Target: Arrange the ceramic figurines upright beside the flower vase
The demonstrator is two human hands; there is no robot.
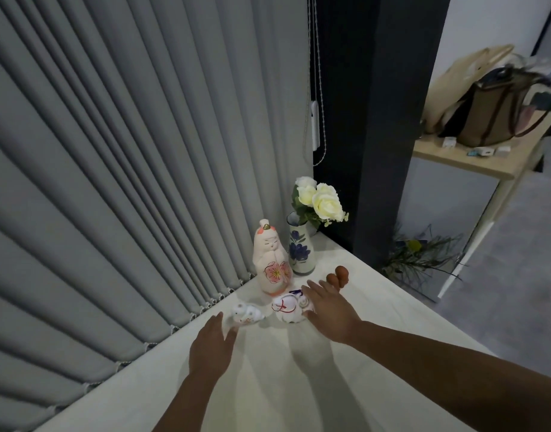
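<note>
A white vase with blue flowers painted on it (301, 251) holds cream roses at the far corner of the white table (299, 385). A tall pink-and-white doll figurine (270, 260) stands upright just left of it. A round white figurine with red lines (287, 307) lies in front of the doll, and my right hand (327, 310) rests against its right side, fingers spread. A small white animal figurine (246, 313) lies to the left; my left hand (212, 344) is open, its fingertips at the figurine's near side. A brown figurine (339, 275) sits behind my right hand.
Grey vertical blinds (128, 182) run along the table's left edge, close behind the figurines. A dark pillar (383, 120) stands behind the vase. The table's right edge drops to the floor, where a plant (420, 254) lies. A wooden desk with bags (486, 113) is further right.
</note>
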